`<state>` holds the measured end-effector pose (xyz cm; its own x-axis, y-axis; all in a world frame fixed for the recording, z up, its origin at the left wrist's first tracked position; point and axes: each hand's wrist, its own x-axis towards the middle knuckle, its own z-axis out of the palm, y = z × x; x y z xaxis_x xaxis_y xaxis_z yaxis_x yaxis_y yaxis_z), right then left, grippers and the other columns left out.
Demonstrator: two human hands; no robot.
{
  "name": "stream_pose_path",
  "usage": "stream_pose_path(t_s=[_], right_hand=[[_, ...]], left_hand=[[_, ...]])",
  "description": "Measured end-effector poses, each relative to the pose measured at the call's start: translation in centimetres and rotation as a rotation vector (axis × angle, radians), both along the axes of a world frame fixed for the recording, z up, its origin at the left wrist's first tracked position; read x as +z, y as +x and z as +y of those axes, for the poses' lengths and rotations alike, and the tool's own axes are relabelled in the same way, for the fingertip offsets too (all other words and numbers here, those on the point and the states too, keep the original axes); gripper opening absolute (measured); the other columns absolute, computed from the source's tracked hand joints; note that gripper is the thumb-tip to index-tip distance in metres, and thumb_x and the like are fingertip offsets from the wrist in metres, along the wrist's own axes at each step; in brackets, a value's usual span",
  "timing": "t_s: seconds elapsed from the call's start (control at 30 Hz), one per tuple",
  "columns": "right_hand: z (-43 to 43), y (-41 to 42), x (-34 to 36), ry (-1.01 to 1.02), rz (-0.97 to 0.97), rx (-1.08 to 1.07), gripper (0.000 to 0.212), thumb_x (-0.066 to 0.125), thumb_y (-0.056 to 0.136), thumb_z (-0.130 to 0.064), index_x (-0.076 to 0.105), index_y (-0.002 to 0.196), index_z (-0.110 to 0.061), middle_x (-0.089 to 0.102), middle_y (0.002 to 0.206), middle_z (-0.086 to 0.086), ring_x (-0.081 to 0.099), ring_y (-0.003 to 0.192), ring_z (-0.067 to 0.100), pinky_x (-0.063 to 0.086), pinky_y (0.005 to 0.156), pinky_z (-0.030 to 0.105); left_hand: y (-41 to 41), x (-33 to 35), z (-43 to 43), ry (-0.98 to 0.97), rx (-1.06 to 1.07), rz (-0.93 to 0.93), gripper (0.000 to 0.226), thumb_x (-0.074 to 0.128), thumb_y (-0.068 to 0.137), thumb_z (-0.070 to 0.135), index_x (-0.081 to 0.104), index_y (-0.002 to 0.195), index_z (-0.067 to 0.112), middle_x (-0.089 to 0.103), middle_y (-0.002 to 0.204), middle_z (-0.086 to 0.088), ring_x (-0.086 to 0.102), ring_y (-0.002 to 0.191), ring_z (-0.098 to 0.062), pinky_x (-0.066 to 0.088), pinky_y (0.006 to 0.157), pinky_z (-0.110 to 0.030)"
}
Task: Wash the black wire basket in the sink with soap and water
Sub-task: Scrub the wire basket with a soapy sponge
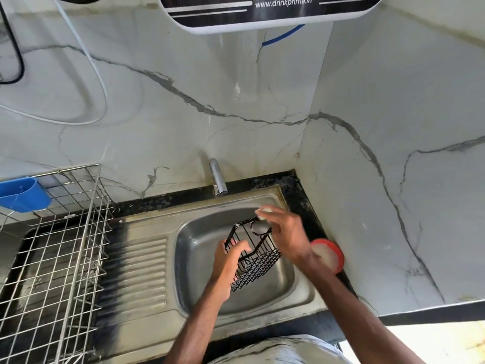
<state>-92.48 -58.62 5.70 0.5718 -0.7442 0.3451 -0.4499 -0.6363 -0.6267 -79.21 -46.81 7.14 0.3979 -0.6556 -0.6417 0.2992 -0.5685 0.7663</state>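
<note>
In the head view, the stainless steel sink [199,292] fills the lower middle, its rectangular bowl bounded by a raised rim and a ribbed drainboard [141,271] at 9 o'clock. The black speckled stone counter [296,190] edges the sink at 12 and 3 o'clock, meeting white marble-patterned walls [393,127] that form a corner at 1 o'clock, so room on that side is tight. A chrome tap [217,179] stands at 12 o'clock of the bowl. A silver wire dish rack [60,245] crowds the far left, with a blue plastic holder [23,194] clipped on it. A round red-rimmed soap tub [329,254] sits on the counter at 3 o'clock, partly behind the right forearm.

The black wire basket [256,258] is tilted above the bowl's centre. The left hand [228,264] grips its near left side, fingers curled around the wires. The right hand [286,232] reaches in from 4 o'clock, closed on a pale scrubber [263,210] pressed at the basket's far rim; it is blurred.
</note>
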Motion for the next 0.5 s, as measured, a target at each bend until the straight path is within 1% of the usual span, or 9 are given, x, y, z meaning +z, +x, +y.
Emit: stream_pose_path(t_s=[0.07,0.1,0.17,0.23,0.3,0.37,0.43,0.47,0.5], right_hand=[[-1.9,-1.7,-0.5,0.052,0.023,-0.141,0.054,0.046,0.084,0.025,0.073,0.118,-0.007,0.069,0.127,0.013,0.069,0.115,0.021,0.048,0.094,0.007],[-2.5,-2.2,-0.7,0.064,0.021,-0.190,0.053,0.047,0.082,0.026,0.074,0.115,-0.005,0.070,0.124,0.013,0.070,0.112,0.023,0.045,0.094,0.004],[-2.3,-2.2,-0.7,0.048,0.022,-0.197,0.051,0.048,0.083,0.025,0.074,0.114,-0.005,0.070,0.124,0.013,0.070,0.111,0.022,0.046,0.094,0.004],[-0.7,-0.9,-0.1,-0.010,0.029,-0.111,0.049,0.046,0.088,0.022,0.073,0.117,-0.007,0.068,0.128,0.011,0.070,0.112,0.018,0.051,0.091,0.010],[1.2,0.7,0.7,-0.049,0.016,0.025,0.052,0.046,0.085,0.024,0.072,0.118,-0.005,0.068,0.128,0.012,0.069,0.113,0.017,0.053,0.092,0.014],[2.4,1.8,1.4,-0.051,0.017,0.119,0.055,0.048,0.082,0.027,0.072,0.120,-0.004,0.067,0.130,0.012,0.068,0.115,0.018,0.053,0.095,0.017],[2.8,2.2,1.7,-0.036,0.026,0.164,0.057,0.049,0.081,0.026,0.070,0.123,-0.005,0.065,0.134,0.012,0.066,0.120,0.019,0.055,0.095,0.022],[3.0,2.0,1.6,-0.031,0.028,0.181,0.058,0.048,0.082,0.026,0.070,0.124,-0.006,0.063,0.136,0.011,0.064,0.123,0.019,0.056,0.094,0.024],[3.3,1.8,1.4,-0.027,0.033,0.202,0.059,0.048,0.081,0.026,0.069,0.126,-0.007,0.062,0.138,0.011,0.061,0.127,0.019,0.057,0.094,0.026]], left_hand=[[0.3,-0.3,0.1,0.008,0.006,0.012,0.052,0.069,0.056,0.043,0.049,0.102,0.029,0.047,0.106,0.014,0.047,0.098,-0.007,0.045,0.089,-0.047],[0.4,-0.5,0.1,0.012,0.006,0.012,0.053,0.069,0.056,0.043,0.050,0.103,0.028,0.047,0.107,0.013,0.048,0.097,-0.007,0.045,0.089,-0.047],[0.4,-0.5,0.0,0.018,-0.002,0.006,0.051,0.070,0.058,0.044,0.050,0.103,0.028,0.048,0.106,0.012,0.048,0.095,-0.008,0.046,0.093,-0.049],[0.3,-0.8,-0.3,0.024,-0.004,0.005,0.045,0.075,0.068,0.042,0.048,0.101,0.029,0.047,0.104,0.014,0.048,0.094,-0.008,0.046,0.095,-0.049],[0.2,-0.9,-0.5,0.039,-0.004,0.006,0.041,0.075,0.081,0.036,0.046,0.108,0.029,0.046,0.103,0.014,0.048,0.095,-0.008,0.046,0.094,-0.048],[0.3,-1.0,-0.6,0.051,0.004,0.014,0.044,0.073,0.084,0.036,0.044,0.115,0.028,0.048,0.106,0.011,0.049,0.097,-0.010,0.047,0.092,-0.048],[0.5,-1.2,-0.6,0.060,0.027,0.020,0.048,0.075,0.082,0.041,0.046,0.118,0.028,0.053,0.118,0.003,0.051,0.100,-0.014,0.049,0.094,-0.050],[0.7,-1.2,-0.5,0.057,0.041,0.021,0.057,0.076,0.080,0.045,0.046,0.124,0.028,0.052,0.127,-0.002,0.052,0.103,-0.016,0.050,0.096,-0.052],[0.9,-1.3,-0.4,0.051,0.052,0.018,0.070,0.076,0.079,0.050,0.043,0.136,0.027,0.049,0.138,-0.006,0.053,0.107,-0.018,0.050,0.097,-0.054]])
